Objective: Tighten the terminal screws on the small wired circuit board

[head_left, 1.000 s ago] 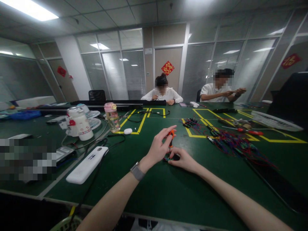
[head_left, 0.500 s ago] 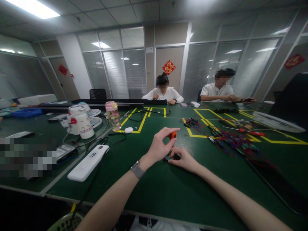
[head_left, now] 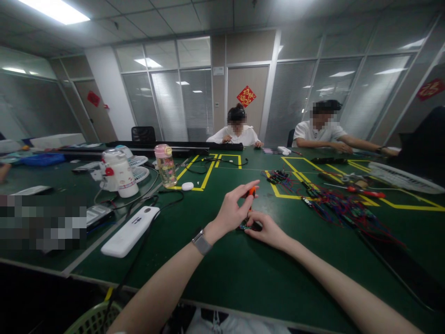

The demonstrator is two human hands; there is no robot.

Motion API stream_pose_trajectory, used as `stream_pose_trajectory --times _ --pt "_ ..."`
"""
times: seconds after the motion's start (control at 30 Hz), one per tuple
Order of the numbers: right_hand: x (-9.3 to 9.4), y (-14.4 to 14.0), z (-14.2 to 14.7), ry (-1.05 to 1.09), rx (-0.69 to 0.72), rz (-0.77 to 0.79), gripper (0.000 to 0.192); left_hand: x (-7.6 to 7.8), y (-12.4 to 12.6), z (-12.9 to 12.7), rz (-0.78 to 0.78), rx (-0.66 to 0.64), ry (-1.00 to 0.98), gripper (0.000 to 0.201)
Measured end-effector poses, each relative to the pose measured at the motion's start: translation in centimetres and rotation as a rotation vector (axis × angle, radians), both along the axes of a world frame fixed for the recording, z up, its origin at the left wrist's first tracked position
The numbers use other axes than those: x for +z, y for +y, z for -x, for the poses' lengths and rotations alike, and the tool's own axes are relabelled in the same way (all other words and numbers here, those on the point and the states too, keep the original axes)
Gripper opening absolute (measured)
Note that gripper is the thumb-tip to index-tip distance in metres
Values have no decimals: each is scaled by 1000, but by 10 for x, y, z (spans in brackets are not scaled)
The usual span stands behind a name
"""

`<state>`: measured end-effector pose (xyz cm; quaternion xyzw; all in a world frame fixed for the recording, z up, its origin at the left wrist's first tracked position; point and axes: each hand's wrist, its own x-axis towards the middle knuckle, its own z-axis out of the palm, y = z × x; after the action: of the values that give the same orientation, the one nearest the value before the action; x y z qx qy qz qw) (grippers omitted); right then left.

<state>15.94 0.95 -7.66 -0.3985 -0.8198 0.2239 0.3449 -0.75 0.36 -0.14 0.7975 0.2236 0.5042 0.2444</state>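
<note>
My left hand (head_left: 233, 208) is closed on the handle of a small orange and black screwdriver (head_left: 251, 191), held upright above the table. Its lower end points down at a small circuit board (head_left: 244, 226), but the tip is hidden behind the fingers. Low on the green table, my right hand (head_left: 266, 228) pinches the board from the right side with thumb and fingers. Most of the board is covered by both hands.
Wired circuit boards (head_left: 342, 206) lie heaped on the right, near red-handled pliers (head_left: 366, 192). To the left stand a white bottle (head_left: 121, 178), a pink-lidded bottle (head_left: 166, 167) and a white power bank (head_left: 130, 232). Two people sit across the green table (head_left: 222, 278).
My left fingers have shifted slightly around the screwdriver handle. My right hand keeps its pinch on the board. The person at the right has reached an arm out to the right.
</note>
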Motion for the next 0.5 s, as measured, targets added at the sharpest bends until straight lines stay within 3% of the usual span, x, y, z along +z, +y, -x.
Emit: stream_pose_trajectory --times 0.17,0.5 --pt "1 -1 0 25 5 25 11 -4 1 -5 -8 32 -24 41" --pt "-7 2 -1 96 27 24 10 1 4 3 75 19 -61 39"
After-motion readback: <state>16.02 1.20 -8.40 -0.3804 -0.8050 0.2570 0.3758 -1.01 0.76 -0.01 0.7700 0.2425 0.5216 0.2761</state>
